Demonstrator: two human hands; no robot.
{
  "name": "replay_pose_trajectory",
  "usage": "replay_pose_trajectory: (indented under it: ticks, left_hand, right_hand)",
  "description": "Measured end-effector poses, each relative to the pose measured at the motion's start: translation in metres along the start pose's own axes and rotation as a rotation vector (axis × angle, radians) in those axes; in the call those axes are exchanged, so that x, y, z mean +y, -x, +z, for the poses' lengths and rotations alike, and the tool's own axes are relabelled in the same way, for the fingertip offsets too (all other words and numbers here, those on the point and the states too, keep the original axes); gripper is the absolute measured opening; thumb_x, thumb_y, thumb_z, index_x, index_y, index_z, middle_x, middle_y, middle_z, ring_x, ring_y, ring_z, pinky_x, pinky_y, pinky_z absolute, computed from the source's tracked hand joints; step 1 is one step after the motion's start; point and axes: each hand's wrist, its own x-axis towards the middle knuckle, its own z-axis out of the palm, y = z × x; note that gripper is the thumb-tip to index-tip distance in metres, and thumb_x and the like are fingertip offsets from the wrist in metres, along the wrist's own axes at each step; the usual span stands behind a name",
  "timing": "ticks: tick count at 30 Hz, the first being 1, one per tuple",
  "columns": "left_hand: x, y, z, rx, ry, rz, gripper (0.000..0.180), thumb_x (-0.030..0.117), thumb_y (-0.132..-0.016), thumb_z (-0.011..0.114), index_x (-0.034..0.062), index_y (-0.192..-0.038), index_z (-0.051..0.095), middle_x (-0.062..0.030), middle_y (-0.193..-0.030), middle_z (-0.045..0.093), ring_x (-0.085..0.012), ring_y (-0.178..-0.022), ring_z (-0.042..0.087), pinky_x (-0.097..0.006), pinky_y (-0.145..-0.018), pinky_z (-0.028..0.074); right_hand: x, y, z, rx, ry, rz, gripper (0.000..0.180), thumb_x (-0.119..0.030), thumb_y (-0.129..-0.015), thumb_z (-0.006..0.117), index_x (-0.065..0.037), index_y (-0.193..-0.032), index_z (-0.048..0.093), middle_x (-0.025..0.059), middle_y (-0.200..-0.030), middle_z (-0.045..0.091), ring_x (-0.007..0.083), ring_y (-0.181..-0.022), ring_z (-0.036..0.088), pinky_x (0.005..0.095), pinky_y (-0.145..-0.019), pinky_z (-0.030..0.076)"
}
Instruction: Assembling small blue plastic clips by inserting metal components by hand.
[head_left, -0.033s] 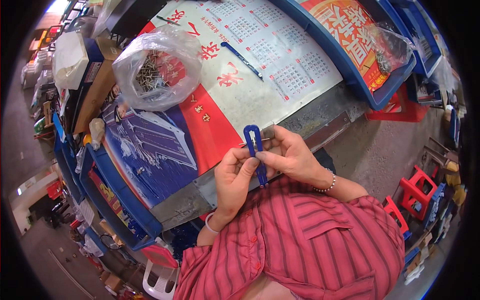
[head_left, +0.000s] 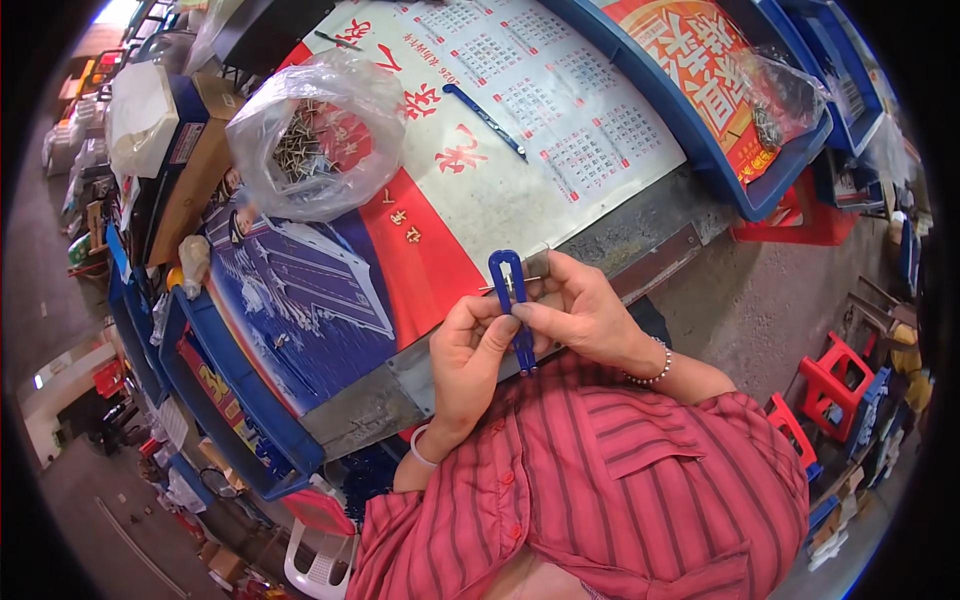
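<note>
Both my hands hold a dark blue, long looped plastic piece (head_left: pixel 505 268) upright just off the table's near edge. A small silvery metal part sits in its slot, and a thin metal pin seems to cross it. My left hand (head_left: pixel 467 350) pinches the piece from the left, thumb on its front. From the right, my right hand (head_left: pixel 585 318) presses its thumb against it. A small grey flat bit (head_left: pixel 537 264) shows by my right fingertips; I cannot tell what it is. Fingers behind the piece are partly hidden.
A clear plastic bag (head_left: pixel 375 140) of small metal pins stands on the poster-covered table. Farther off lie a blue slim tool (head_left: pixel 484 120) and a dark pen (head_left: pixel 338 41). Blue trays (head_left: pixel 745 195) flank the table. Red stools (head_left: pixel 838 375) stand at right.
</note>
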Motion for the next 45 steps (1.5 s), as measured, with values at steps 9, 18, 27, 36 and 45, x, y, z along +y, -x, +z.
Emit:
replay_pose_trajectory:
  ticks: [9, 18, 27, 36, 45]
  left_hand:
    - [-0.006, 0.003, -0.004, -0.09, -0.04, 0.008, 0.01, 0.005, -0.092, 0.055, -0.0029, -0.097, 0.054, -0.0046, -0.088, 0.062, -0.0068, -0.078, 0.058, -0.02, -0.071, 0.048]
    - [-0.007, 0.006, -0.004, -0.103, 0.0, -0.045, 0.009, 0.008, -0.091, 0.057, -0.0003, -0.093, 0.054, 0.0006, -0.08, 0.058, -0.0024, -0.071, 0.052, -0.017, -0.063, 0.043]
    - [-0.012, 0.004, -0.001, -0.156, -0.059, 0.031, 0.01, 0.008, -0.089, 0.061, -0.0005, -0.088, 0.055, 0.0013, -0.073, 0.058, -0.0023, -0.066, 0.052, -0.018, -0.059, 0.042]
    - [-0.004, 0.007, -0.002, -0.117, -0.042, 0.073, 0.011, 0.008, -0.089, 0.061, -0.0015, -0.089, 0.055, 0.0004, -0.073, 0.058, -0.0024, -0.067, 0.052, -0.018, -0.058, 0.042]
    - [-0.003, 0.008, -0.004, -0.183, -0.049, 0.069, 0.011, 0.008, -0.089, 0.061, -0.0008, -0.089, 0.055, -0.0008, -0.077, 0.06, -0.0028, -0.07, 0.053, -0.018, -0.06, 0.043]
  right_hand:
    - [0.004, -0.003, 0.0, 0.058, 0.123, -0.145, 0.018, -0.006, -0.086, 0.061, -0.001, -0.101, 0.052, 0.0013, -0.087, 0.058, 0.005, -0.064, 0.053, 0.0192, -0.055, 0.044]
    - [0.004, -0.02, 0.009, 0.321, 0.43, -0.673, 0.024, -0.019, -0.083, 0.064, 0.0, -0.07, 0.055, 0.0051, -0.058, 0.048, 0.013, -0.052, 0.047, 0.0285, -0.047, 0.038]
    - [-0.002, -0.014, 0.003, 0.158, 0.534, -0.582, 0.019, -0.015, -0.079, 0.066, -0.001, -0.071, 0.056, 0.008, -0.059, 0.046, 0.0177, -0.048, 0.044, 0.0307, -0.045, 0.034]
    - [-0.003, -0.015, 0.008, 0.174, 0.421, -0.602, 0.02, -0.011, -0.081, 0.058, -0.001, -0.066, 0.05, 0.0069, -0.059, 0.045, 0.015, -0.049, 0.041, 0.0301, -0.046, 0.032]
    - [-0.01, -0.017, 0.005, 0.09, 0.69, -0.69, 0.022, -0.013, -0.077, 0.066, -0.001, -0.067, 0.05, 0.01, -0.06, 0.047, 0.0235, -0.049, 0.048, 0.0318, -0.046, 0.036]
